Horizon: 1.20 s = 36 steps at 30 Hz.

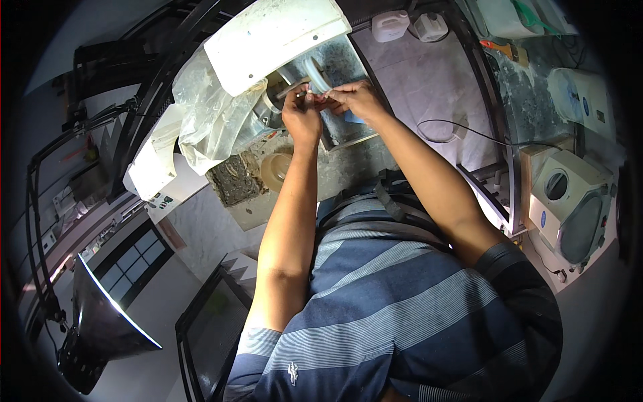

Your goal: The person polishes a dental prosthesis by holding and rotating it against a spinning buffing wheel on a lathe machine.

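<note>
A pale blue-grey wheel (316,74) stands on edge inside the tray of a white-hooded bench machine (278,40). My left hand (303,119) is at the wheel's near left side, thumb and fingers pinched together. From the right, my right hand (360,102) reaches in with its fingertips pinched close to the wheel's lower edge. The fingertips of both hands nearly meet there. Whatever they hold is too small and too covered to name. A metal shaft (289,89) runs beside the wheel, partly behind my left fingers.
Clear plastic sheeting (211,120) hangs at the machine's left. A round bowl (274,171) sits near my left forearm. White jugs (390,27) stand at the back. At right are a boxy beige machine (566,194), a cable (482,137) and a brush (506,50). A black lamp shade (110,315) is lower left.
</note>
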{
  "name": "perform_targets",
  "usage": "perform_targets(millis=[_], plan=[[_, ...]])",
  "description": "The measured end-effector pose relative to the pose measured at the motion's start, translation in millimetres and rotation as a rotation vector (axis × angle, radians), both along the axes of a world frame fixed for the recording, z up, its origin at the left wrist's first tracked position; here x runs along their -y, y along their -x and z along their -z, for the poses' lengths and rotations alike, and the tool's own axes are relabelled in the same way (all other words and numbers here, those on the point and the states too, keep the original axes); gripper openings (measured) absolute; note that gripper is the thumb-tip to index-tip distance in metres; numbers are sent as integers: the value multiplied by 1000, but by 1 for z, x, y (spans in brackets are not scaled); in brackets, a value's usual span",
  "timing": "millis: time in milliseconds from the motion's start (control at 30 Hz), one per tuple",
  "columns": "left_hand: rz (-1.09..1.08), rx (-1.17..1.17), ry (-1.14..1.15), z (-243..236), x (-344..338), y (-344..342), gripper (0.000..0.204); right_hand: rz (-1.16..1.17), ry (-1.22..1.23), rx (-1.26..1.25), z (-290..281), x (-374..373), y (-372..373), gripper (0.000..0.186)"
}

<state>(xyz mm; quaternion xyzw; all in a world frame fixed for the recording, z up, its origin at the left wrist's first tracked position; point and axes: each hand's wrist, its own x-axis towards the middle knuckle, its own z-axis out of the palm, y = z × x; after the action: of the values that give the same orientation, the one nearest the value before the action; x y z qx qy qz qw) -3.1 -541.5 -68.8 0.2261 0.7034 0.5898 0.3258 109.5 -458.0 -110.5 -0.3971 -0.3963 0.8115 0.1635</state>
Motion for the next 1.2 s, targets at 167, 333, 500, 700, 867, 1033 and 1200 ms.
perform_targets(millis=[167,333,500,700,867,1033,1200], plan=[[-74,89,-22,-1,-9,-11,11,-1,-54,61,1,-13,-1,25],[-133,58,53,2,-11,-22,7,-14,-87,14,-4,-25,-3,26],[-238,309,27,6,-21,-19,7,-11,-107,106,-16,-35,1,25],[-298,452,105,11,-29,-12,12,-21,-46,138,-14,-46,4,19],[-282,514,121,26,-33,0,15,5,28,109,3,-51,11,15],[-206,544,79,26,-31,5,13,23,75,134,9,-48,11,15],[-221,441,4,12,-16,-9,12,-40,-105,122,-7,-38,7,25]])
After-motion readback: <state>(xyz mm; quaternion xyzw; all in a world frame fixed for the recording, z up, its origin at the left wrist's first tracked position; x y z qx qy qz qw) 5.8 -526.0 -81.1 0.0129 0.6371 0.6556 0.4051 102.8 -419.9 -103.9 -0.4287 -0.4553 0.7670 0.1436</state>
